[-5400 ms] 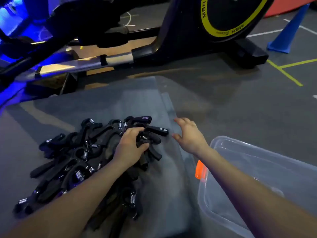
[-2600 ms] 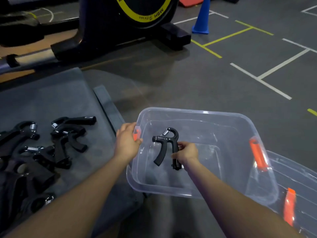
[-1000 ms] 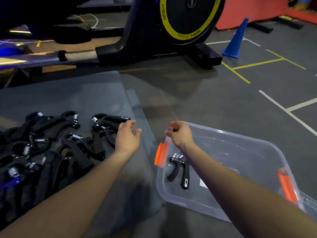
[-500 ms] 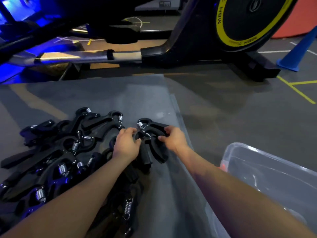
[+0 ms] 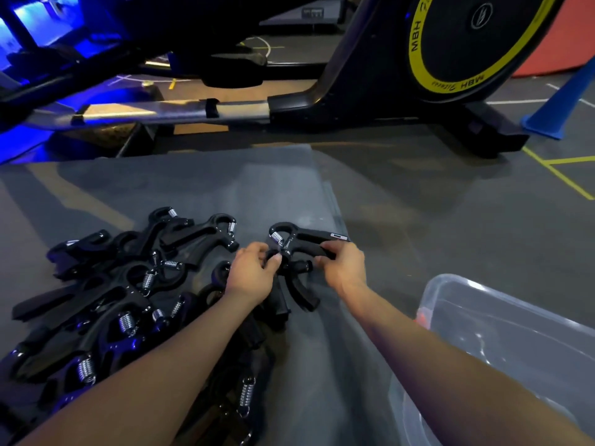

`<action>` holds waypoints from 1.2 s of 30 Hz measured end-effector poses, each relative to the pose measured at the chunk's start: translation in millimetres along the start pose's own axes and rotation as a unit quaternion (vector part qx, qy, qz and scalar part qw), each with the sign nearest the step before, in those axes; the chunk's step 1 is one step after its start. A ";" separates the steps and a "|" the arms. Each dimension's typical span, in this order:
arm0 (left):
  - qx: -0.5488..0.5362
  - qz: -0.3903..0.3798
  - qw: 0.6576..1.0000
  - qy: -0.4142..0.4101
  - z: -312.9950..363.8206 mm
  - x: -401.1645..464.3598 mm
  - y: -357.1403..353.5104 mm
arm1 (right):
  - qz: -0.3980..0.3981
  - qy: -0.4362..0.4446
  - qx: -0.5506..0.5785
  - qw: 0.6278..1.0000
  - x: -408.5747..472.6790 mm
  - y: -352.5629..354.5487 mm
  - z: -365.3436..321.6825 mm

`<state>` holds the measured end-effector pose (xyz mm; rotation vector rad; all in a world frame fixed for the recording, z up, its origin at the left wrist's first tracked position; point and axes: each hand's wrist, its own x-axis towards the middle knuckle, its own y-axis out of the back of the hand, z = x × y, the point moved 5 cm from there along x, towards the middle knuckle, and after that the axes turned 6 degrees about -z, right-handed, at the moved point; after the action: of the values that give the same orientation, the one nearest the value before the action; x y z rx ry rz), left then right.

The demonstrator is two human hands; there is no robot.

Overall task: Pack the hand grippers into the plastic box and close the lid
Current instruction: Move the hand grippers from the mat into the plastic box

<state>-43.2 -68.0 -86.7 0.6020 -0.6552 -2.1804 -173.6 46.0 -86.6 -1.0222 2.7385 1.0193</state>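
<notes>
A heap of black hand grippers (image 5: 106,294) with steel springs lies on the grey mat (image 5: 199,185) at the left, their handles pointing every way. The left hand (image 5: 254,272) reaches forward from the lower left, forearm slanting up to the right, palm down, its fingers curled round the near part of a gripper at the heap's right edge. Two curved black handles hang out below that hand toward the viewer. Just to its right, the top hand gripper (image 5: 301,241) lies with its spring loop to the left and its long handle running right. The right hand (image 5: 344,267) comes in from the lower right, fingertips pinching that handle from below. The clear plastic box (image 5: 502,320) sits open at the lower right, well apart from the heap.
</notes>
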 end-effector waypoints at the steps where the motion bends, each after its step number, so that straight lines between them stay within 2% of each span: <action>1: -0.031 -0.006 0.999 0.009 8.1 -3.4 -1.4 | 0.006 0.010 0.005 1.000 -6.0 9.4 -3.1; 4: -0.131 -0.021 0.991 0.029 36.7 -14.7 -11.8 | 0.027 0.035 0.014 0.999 -27.4 41.6 -10.5; 8: -0.330 -0.011 0.943 0.044 79.3 -36.6 -36.3 | 0.060 0.047 0.037 0.996 -61.9 87.6 -8.4; 10: -0.351 -0.017 0.935 0.039 98.5 -50.1 -50.1 | 0.074 0.047 0.041 0.995 -78.1 111.7 -1.0; 16: -0.281 -0.080 0.956 -0.004 136.5 -77.2 -90.0 | 0.118 0.048 0.065 0.990 -120.0 185.5 27.0; 20: -0.219 -0.150 0.963 -0.047 155.7 -95.0 -121.7 | 0.143 0.038 0.002 0.989 -137.5 228.9 56.4; 24: -0.200 -0.216 0.953 -0.066 169.2 -114.4 -158.9 | 0.091 -0.025 0.040 0.995 -145.5 233.0 107.7; 27: -0.212 -0.242 0.945 -0.064 171.7 -119.9 -182.3 | 0.092 -0.055 0.084 0.991 -148.9 235.8 136.1; 33: -0.212 -0.264 0.940 -0.048 157.0 -119.7 -210.4 | 0.085 -0.092 0.076 0.989 -140.0 221.3 175.4; 36: -0.190 -0.254 0.946 -0.068 150.9 -119.1 -213.5 | 0.087 -0.112 0.085 0.986 -135.5 210.7 189.4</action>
<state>-177.0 186.1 -80.4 0.4477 -0.1334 -2.7543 -227.5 355.4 -80.3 -0.6117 2.7052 0.8412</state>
